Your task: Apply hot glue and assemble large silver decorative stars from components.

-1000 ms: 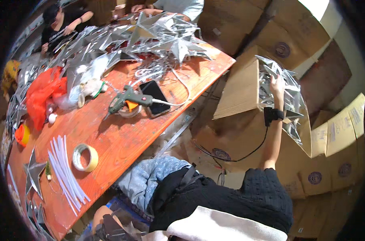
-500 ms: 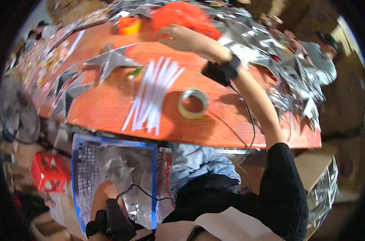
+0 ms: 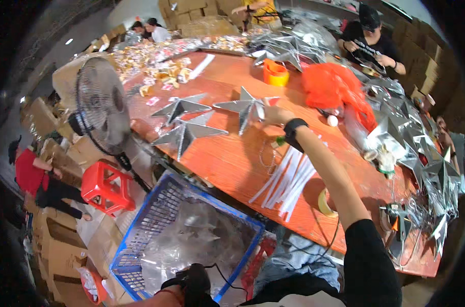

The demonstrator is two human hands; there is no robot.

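My right hand (image 3: 277, 116) reaches across the orange-red table to a silver star (image 3: 244, 108). Its fingers close at the star's right side, slightly blurred, and the star still lies on the table. Two more silver stars (image 3: 187, 134) lie left of it. Below my right forearm is a bundle of white paper strips (image 3: 288, 179), with a tape roll (image 3: 324, 203) partly covered by the arm. At the lower edge, my left wrist bears a black device (image 3: 194, 280) over a blue basket (image 3: 121, 260) of clear plastic bags (image 3: 191, 245); the left fingers are hidden.
A standing fan (image 3: 105, 105) and a red stool (image 3: 107, 187) are at the left. On the table are an orange-yellow tape roll (image 3: 276, 74), a red plastic bag (image 3: 334, 89), more silver stars (image 3: 396, 133) and a glue gun (image 3: 397, 221). Other people work across the table.
The view has swung left. My right hand has moved from near the red bag to the silver star. My left hand, earlier visible over the basket, is now hidden low in the picture.
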